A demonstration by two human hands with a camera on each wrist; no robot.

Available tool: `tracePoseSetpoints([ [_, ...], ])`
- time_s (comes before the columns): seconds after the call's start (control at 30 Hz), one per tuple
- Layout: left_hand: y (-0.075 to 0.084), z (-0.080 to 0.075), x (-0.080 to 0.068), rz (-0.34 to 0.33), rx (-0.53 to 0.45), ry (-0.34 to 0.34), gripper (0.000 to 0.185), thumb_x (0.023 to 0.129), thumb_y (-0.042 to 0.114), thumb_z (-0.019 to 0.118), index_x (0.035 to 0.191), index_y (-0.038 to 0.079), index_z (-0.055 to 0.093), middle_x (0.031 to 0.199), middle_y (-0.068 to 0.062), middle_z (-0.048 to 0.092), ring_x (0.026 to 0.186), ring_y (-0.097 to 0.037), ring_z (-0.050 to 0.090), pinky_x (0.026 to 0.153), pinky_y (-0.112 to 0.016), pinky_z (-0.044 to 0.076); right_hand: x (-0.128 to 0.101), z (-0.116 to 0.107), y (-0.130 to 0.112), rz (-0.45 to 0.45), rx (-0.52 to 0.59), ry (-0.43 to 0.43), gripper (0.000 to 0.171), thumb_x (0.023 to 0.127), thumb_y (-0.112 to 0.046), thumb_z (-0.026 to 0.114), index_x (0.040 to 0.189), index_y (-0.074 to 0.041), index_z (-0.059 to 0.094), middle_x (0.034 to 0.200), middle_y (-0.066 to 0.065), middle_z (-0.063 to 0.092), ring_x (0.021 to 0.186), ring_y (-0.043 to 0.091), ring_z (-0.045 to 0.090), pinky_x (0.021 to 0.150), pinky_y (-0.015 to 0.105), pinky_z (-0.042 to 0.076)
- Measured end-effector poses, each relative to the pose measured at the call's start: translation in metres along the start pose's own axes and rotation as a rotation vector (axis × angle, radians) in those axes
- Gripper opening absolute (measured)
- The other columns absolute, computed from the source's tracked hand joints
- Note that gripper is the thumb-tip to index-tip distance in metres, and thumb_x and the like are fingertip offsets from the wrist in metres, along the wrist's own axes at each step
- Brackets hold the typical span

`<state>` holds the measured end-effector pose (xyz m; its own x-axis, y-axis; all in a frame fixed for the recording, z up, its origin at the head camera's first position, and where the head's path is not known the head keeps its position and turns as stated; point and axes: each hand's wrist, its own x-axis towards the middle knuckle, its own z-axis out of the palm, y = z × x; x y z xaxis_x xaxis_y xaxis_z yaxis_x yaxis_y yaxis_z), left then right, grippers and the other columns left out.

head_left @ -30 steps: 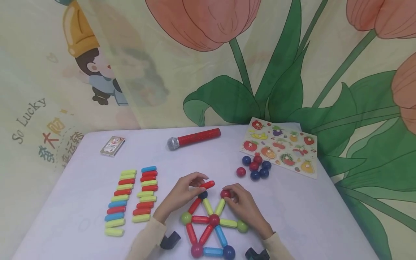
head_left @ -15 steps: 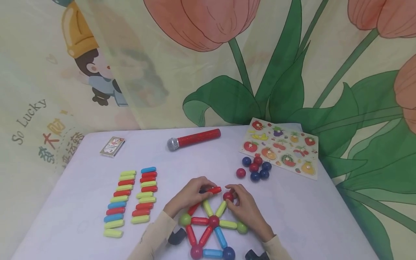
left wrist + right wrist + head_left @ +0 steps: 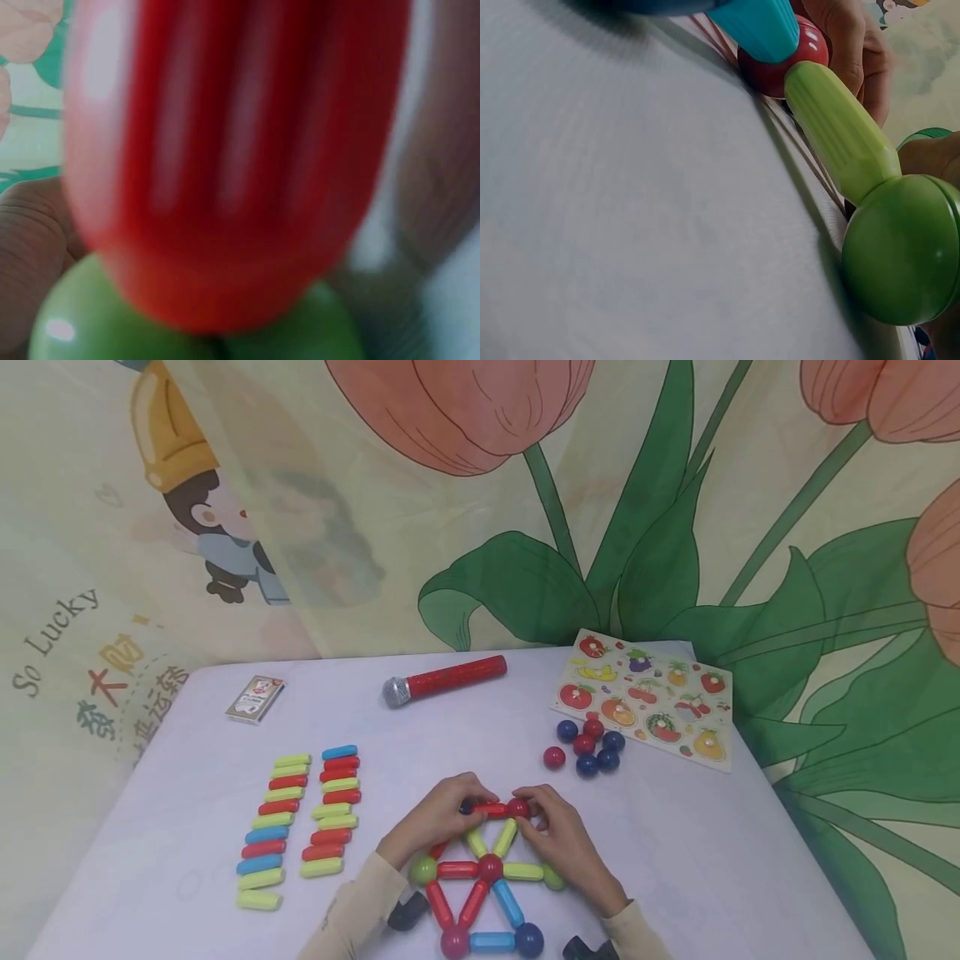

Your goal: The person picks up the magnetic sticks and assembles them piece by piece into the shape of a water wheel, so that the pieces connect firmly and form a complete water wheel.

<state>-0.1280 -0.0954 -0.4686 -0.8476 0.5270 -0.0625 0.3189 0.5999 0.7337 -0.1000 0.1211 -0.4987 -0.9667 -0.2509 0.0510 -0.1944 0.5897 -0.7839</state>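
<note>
— Two rows of sticks (image 3: 300,822) lie far on the left of the table (image 3: 750,860). Do you see them?

— Yes. Red, blue and green ones. No hand is near them.

— Now look more to the right. What does the left hand (image 3: 429,817) do?

— Its fingers curl round the left end of a red stick (image 3: 491,810). It pinches it.

— How does the red stick lie?

— Flat, from left to right. It sits at the top of the toy shape (image 3: 483,885), right between the two hands. A dark ball (image 3: 467,807) peeks out at its left end, under the left fingers.

— And at its right end?

— A red ball (image 3: 518,808). The stick touches it. The right hand (image 3: 562,843) pinches that ball with its fingertips.

— Which hand is nearer to the stick?

— The left one. It holds it. The right hand only holds the ball beside it.

— What is different from a second ago?

— Then the stick was up in the air and tilted, with a gap before the red ball. Now it is down and flat, and the gap is gone.

— What is further right?

— Some loose balls (image 3: 588,747), red and blue, well apart from the hands. Then a fruit puzzle (image 3: 645,697) by the table's corner.

— The wrist pictures?

— Very close and blurry. One shows a green stick (image 3: 840,131) joined to a green ball (image 3: 900,251).
</note>
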Motion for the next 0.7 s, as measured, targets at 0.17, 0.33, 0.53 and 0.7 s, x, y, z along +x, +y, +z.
tracePoseSetpoints([
  [0.17,-0.002,-0.006,-0.015,-0.049,-0.04,0.07,0.032,0.088,0.019,0.069,0.12,0.016,0.066,0.106,0.004,0.062,0.099,-0.011,0.059,0.088,-0.032,0.052,0.0,0.0,0.0,0.009,0.002,-0.006,0.038,0.084,-0.013,0.072,0.12,-0.018,0.061,0.099,-0.01,0.059,0.08,0.005,0.053,0.067,0.018,0.049],
  [0.33,-0.012,-0.032,-0.058,-0.196,-0.065,0.274,0.034,0.085,0.019,0.073,0.117,0.021,0.064,0.113,0.001,0.063,0.109,-0.018,0.059,0.093,-0.044,0.051,0.0,0.001,0.001,0.021,0.016,0.007,0.035,0.085,-0.014,0.072,0.119,-0.02,0.062,0.099,-0.01,0.06,0.08,0.004,0.054,0.066,0.017,0.049],
  [0.53,-0.033,-0.059,-0.126,-0.406,0.064,0.403,0.033,0.079,0.015,0.079,0.109,0.016,0.064,0.106,0.0,0.065,0.1,-0.02,0.061,0.083,-0.039,0.055,0.0,0.001,0.001,0.036,0.029,0.012,0.036,0.085,-0.015,0.072,0.119,-0.021,0.062,0.098,-0.012,0.059,0.079,0.005,0.053,0.066,0.018,0.049],
  [0.7,-0.041,-0.061,-0.159,-0.557,0.18,0.326,0.032,0.076,0.019,0.081,0.104,0.015,0.067,0.096,0.003,0.064,0.093,-0.015,0.057,0.081,-0.039,0.055,0.0,0.001,0.001,0.056,0.04,0.008,0.035,0.086,-0.015,0.071,0.119,-0.022,0.062,0.099,-0.014,0.059,0.081,0.005,0.054,0.068,0.018,0.049],
])
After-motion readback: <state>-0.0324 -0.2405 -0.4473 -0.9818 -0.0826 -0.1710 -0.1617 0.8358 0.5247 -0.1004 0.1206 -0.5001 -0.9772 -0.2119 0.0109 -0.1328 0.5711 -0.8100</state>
